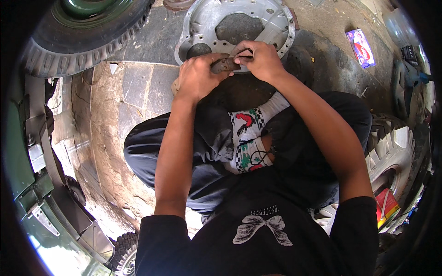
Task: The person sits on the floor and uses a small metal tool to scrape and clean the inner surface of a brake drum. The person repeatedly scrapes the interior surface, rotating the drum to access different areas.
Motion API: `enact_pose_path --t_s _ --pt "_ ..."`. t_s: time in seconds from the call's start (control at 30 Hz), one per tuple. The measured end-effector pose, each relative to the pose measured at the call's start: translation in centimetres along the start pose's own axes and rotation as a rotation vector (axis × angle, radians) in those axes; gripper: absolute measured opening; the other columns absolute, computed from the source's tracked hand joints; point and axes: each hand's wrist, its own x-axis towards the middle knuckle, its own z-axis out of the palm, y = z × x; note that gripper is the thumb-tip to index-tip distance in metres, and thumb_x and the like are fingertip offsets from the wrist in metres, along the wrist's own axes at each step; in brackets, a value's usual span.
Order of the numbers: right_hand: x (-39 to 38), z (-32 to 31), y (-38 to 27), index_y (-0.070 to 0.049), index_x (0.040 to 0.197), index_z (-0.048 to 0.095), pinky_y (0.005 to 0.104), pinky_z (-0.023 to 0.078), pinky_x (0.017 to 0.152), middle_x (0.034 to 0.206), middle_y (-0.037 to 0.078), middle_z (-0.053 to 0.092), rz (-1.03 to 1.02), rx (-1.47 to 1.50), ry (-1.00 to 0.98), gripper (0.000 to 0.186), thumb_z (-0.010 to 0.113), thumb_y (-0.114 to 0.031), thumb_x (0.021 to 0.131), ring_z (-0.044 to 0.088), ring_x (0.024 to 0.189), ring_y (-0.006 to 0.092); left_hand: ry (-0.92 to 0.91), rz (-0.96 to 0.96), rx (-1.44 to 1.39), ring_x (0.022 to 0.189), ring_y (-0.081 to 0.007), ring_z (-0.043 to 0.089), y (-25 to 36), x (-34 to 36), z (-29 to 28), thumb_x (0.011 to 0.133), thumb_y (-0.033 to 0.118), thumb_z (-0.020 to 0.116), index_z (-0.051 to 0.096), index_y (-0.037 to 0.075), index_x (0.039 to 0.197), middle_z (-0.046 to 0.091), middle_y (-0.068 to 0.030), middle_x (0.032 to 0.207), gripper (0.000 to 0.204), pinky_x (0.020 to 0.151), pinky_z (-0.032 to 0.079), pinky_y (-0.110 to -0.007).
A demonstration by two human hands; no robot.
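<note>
My left hand (197, 76) is closed around a small, rusty brown metal part (224, 66), with the thumb and fingers on either side of it. At its other end, the bent fingers of my right hand (263, 62) close on the same part; a dark bit shows by these fingertips, too small to name. Both hands are just past my crossed legs, over the near edge of a silver cast-metal bell housing (200, 27). This housing lies on the floor, with a large central opening and holes around its rim.
A big tyre (103, 41) on a green wheel stands at the far left, beside a green vehicle body (20, 184). To the right are a purple packet (361, 48), a clear plastic bottle (399, 27), another tyre (391, 154) and a red and yellow container (386, 207).
</note>
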Motion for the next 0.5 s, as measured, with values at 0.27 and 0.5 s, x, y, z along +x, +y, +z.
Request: enact_pose_path --t_s 0.27,0.5 --pt "-1.2 0.8 0.7 -0.003 0.102 0.074 0.0368 0.060 0.079 0.094 0.014 0.079 -0.227 -0.061 0.090 0.017 0.079 -0.001 0.086 0.079 0.092 0.0286 0.019 -0.036 0.016 0.099 -0.0354 0.075 0.1 -0.1 0.2 0.079 0.034 0.087 0.080 0.020 0.115 0.079 -0.0130 0.104 0.039 0.090 0.058 -0.045" --pt "-0.2 0.9 0.8 -0.003 0.101 0.073 0.0394 0.059 0.077 0.092 0.015 0.078 -0.265 -0.084 0.088 0.018 0.079 0.002 0.085 0.078 0.091 0.0318 0.015 -0.031 0.061 0.098 -0.0353 0.075 -0.5 -0.1 0.2 0.080 0.036 0.087 0.081 0.020 0.114 0.080 -0.0124 0.102 0.039 0.090 0.058 -0.045"
